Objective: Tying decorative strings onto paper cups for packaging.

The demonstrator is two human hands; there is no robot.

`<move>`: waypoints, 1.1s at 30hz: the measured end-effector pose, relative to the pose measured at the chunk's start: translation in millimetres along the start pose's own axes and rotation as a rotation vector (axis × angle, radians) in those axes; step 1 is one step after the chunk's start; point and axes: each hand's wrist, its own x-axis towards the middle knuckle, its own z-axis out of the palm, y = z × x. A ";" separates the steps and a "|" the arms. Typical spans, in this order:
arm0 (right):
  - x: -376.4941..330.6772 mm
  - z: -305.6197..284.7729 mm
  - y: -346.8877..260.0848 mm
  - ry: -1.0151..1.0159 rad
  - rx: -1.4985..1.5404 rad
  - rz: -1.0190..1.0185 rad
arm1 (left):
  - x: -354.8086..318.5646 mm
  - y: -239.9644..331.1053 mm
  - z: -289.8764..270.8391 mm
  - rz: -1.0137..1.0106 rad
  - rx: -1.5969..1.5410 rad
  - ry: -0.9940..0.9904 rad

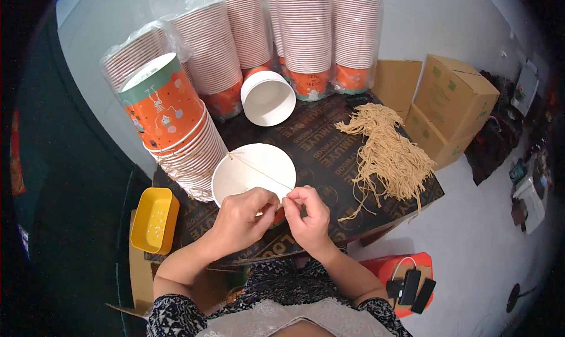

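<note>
The left hand (246,219) has its thumb and forefinger together at the near rim of a white-lined paper bucket (240,175); what lies between them cannot be told. Just beside them, the right hand's (309,219) thumb and forefinger pinch a string (259,170), which stretches from these fingertips across the bucket's mouth to its far left rim. Left stands a bucket stack (168,116); right, a string pile (391,160). Beyond, another bucket (268,98) tips toward the hands.
</note>
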 end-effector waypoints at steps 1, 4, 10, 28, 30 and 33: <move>-0.4 1.0 0.7 0.011 0.009 0.000 | 0.0 -0.8 0.3 0.005 -0.009 0.005; 3.1 -0.8 -2.4 -0.013 -0.029 -0.052 | 0.8 -2.0 0.6 -0.013 -0.031 -0.006; 8.8 -4.2 -2.7 -0.044 -0.111 -0.216 | 4.0 -1.1 1.2 -0.031 -0.044 0.008; -1.0 -13.2 -9.8 -0.213 0.397 0.378 | 5.5 -7.7 4.9 -0.054 -0.022 -0.013; -2.0 -11.9 -6.8 -0.198 0.439 0.398 | 3.6 -9.4 2.6 -0.068 -0.038 -0.020; -3.7 -11.1 -3.9 -0.186 0.467 0.404 | 3.8 -4.6 1.4 -0.129 -0.083 -0.026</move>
